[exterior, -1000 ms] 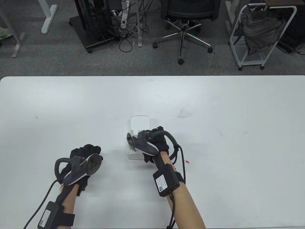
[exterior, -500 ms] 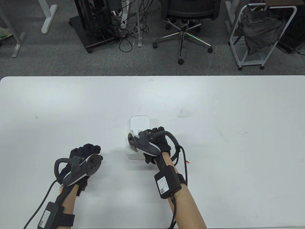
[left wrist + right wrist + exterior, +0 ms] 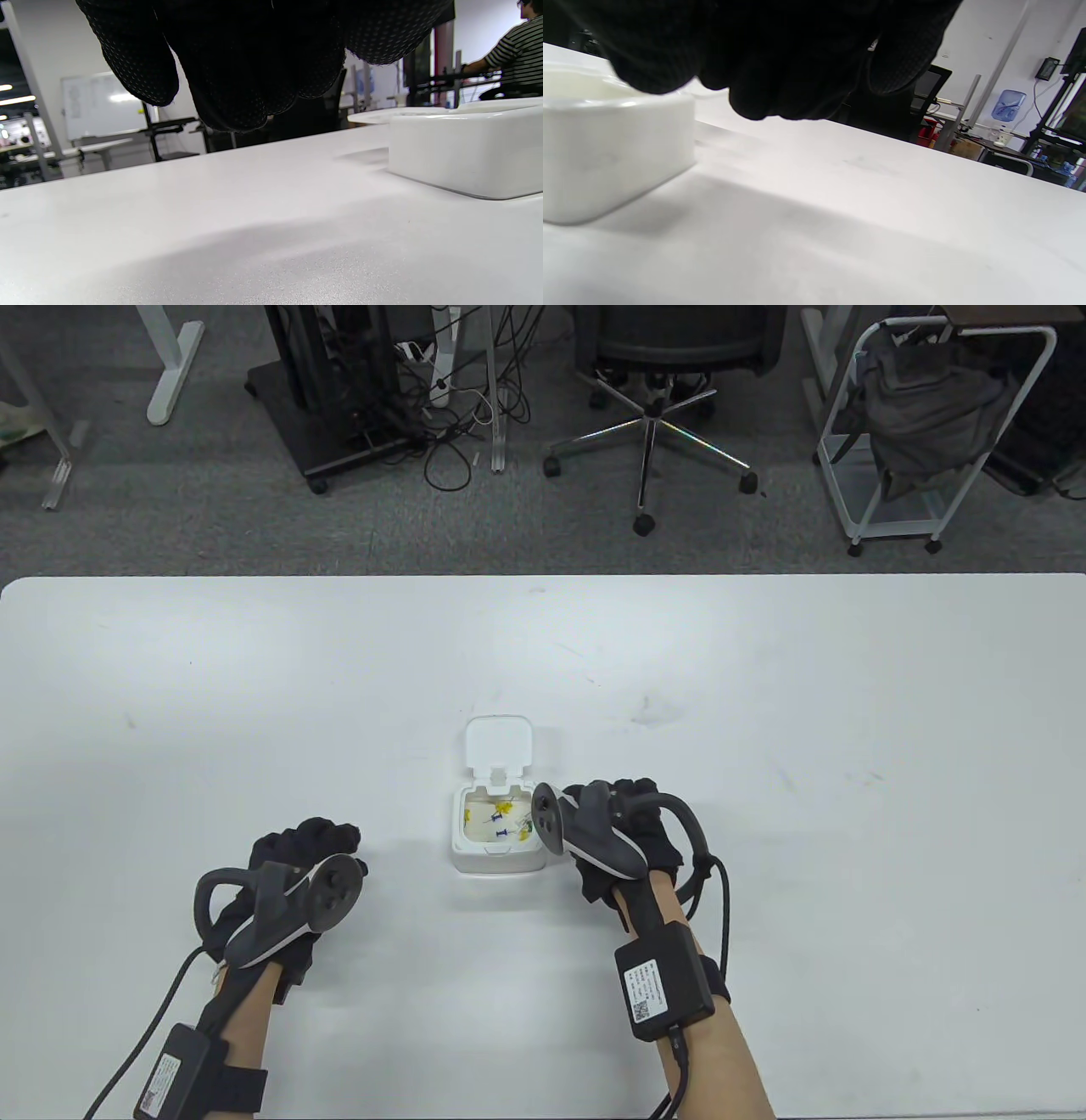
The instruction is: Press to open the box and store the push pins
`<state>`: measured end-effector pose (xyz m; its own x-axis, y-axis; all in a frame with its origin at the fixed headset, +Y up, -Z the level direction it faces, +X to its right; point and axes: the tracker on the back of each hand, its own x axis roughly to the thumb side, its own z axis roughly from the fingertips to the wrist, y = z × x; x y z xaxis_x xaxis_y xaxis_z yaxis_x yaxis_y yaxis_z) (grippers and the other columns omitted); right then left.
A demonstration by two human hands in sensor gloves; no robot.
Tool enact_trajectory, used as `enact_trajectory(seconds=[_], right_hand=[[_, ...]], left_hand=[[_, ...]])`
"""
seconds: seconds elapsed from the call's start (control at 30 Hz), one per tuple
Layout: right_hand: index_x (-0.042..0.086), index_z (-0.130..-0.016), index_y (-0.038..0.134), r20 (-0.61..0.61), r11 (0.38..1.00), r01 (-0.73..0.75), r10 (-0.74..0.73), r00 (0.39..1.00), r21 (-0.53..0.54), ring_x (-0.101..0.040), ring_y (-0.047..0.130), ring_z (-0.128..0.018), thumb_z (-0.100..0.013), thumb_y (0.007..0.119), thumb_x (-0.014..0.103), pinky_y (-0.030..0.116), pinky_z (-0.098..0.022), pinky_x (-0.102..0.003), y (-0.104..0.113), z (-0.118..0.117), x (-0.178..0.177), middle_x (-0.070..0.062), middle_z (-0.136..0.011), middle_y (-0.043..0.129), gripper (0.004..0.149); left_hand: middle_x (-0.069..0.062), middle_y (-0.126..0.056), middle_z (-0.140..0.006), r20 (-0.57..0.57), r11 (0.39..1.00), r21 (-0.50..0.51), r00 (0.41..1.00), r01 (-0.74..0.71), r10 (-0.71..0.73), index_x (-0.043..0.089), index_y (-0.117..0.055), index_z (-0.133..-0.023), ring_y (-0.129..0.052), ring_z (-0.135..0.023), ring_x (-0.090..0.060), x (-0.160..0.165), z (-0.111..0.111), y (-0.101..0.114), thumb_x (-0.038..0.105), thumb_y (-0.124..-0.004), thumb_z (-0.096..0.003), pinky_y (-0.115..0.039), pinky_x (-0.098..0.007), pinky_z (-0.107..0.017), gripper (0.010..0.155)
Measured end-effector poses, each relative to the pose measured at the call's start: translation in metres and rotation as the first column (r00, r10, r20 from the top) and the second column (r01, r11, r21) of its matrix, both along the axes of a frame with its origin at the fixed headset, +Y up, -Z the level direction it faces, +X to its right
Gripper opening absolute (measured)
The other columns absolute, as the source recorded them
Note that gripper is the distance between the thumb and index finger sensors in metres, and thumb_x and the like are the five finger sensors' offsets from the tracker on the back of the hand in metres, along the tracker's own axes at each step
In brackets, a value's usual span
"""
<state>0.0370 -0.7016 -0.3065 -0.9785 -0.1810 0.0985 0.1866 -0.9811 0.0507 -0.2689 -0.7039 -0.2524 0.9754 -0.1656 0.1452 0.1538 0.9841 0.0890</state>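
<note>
Push pins [image 3: 502, 819], blue and yellow ones, lie loose inside the white box [image 3: 498, 861], which sits on the desk [image 3: 254, 687] a little nearer the front edge than the middle, between the two hands. Nearest the front edge, the left hand [image 3: 297, 865] rests on the desk well to the left of the box, fingers curled under into a loose fist with nothing in them; the left wrist view shows its gloved fingertips [image 3: 229, 84] bunched together just above the desk surface, the box's side wall [image 3: 462, 152] off to the right and apart from them. The right hand [image 3: 624, 836] sits just beside the box on its right, the tracker on its back overlapping the box's right rim in the table view. In the right wrist view its fingers [image 3: 780, 72] hang dark and curled close by the box's corner [image 3: 615, 148]; I cannot tell whether they touch the box or hold anything. Farther back, the box's lid [image 3: 500, 743] stands flipped open on its far side, hinged at the back edge and leaning away from the hands. Beyond the desk, on the grey floor, stand an office chair [image 3: 653, 415] and a white cart [image 3: 933, 432] with a grey bag slumped in it.
</note>
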Motion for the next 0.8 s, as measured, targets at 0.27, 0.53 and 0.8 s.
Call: enact_trajectory(seconds=[0.27,0.53,0.8], right_hand=[[0.037,-0.086,0.069,0.068,0.999,-0.005,0.007,0.998,-0.033,-0.020,0.094,-0.077,-0.038,0.078,0.049,0.069,-0.073,-0.057,-0.016,0.009,0.037,0.008,-0.087,0.090,0.051],[0.037,-0.086,0.069,0.121,0.998,-0.001,0.010,0.993,-0.068,-0.020,0.094,-0.077,-0.038,0.079,0.049,0.069,-0.073,-0.057,-0.030,0.018,0.063,0.008,-0.087,0.089,0.051],[0.035,-0.086,0.070,0.162,0.995,-0.020,0.035,0.986,-0.096,-0.020,0.094,-0.076,-0.037,0.080,0.049,0.069,-0.073,-0.056,-0.043,0.024,0.077,0.008,-0.086,0.090,0.052]], left_hand=[[0.004,-0.084,-0.101,-0.001,1.000,-0.004,1.000,0.001,-0.001,0.033,-0.074,-0.098,-0.099,-0.078,-0.017,0.000,0.001,0.000,0.051,-0.067,-0.0520,-0.078,-0.050,-0.074,0.050],[0.004,-0.084,-0.101,-0.001,1.000,-0.007,1.000,0.001,-0.001,0.033,-0.074,-0.098,-0.099,-0.078,-0.017,0.001,0.001,0.000,0.051,-0.067,-0.0519,-0.078,-0.050,-0.074,0.050],[0.004,-0.084,-0.101,-0.001,1.000,-0.012,1.000,0.001,-0.001,0.033,-0.074,-0.098,-0.099,-0.078,-0.017,0.001,0.001,0.000,0.051,-0.067,-0.0519,-0.079,-0.050,-0.074,0.050]])
